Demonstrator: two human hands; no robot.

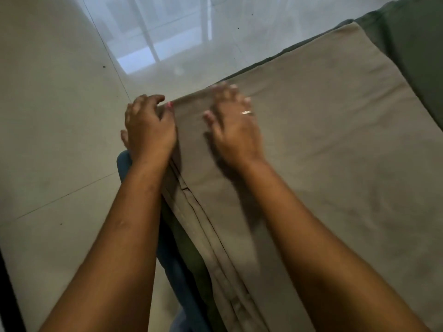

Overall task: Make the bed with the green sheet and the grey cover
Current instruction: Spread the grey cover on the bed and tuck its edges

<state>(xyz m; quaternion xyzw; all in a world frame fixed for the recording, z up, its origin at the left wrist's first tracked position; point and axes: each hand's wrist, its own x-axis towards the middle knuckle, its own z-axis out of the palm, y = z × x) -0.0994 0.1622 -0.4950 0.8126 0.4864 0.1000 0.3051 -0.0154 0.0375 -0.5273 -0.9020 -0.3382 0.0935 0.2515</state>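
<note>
The grey cover lies folded in several layers on the bed, its stacked edges running along the near side. Under it the green sheet shows at the far right and along the bed's side below the folds. My left hand grips the cover's near-left corner, fingers curled over the edge and thumb on top. My right hand, with a ring, lies flat on the cover just right of that corner, fingers spread and blurred.
A glossy tiled floor fills the left and top, reflecting a window. My leg in blue trousers and a bare foot stand close against the bed's side.
</note>
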